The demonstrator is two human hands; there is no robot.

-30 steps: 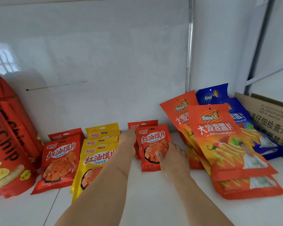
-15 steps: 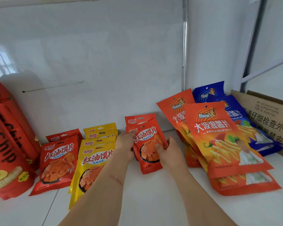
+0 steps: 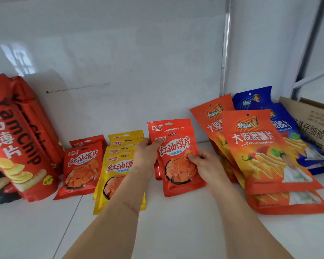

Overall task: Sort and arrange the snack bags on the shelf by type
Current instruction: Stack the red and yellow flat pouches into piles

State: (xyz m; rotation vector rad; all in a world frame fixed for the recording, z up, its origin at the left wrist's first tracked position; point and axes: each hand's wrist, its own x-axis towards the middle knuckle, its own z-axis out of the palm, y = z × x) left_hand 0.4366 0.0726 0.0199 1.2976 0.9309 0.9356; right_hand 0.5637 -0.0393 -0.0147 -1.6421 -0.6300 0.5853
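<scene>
Both hands hold a small red snack bag [image 3: 178,171] at the shelf's middle. My left hand [image 3: 147,155] grips its upper left corner; my right hand [image 3: 207,166] pinches its right edge, thumb on the front. A second small red bag [image 3: 166,126] stands right behind it. To the left lie two more small red bags [image 3: 81,169] and a stack of yellow bags [image 3: 114,171] of the same kind, partly hidden by my left forearm.
Large red yam chip bags [image 3: 17,139] lean at the far left. Orange potato chip bags [image 3: 258,156] and blue ones [image 3: 286,131] lie overlapped on the right, beside a cardboard box [image 3: 314,120]. The white shelf [image 3: 176,230] reaches toward me.
The held red bag has been lifted and drawn toward me, tilted up off the bag behind it. My left hand moved from behind it to grip its top left corner.
</scene>
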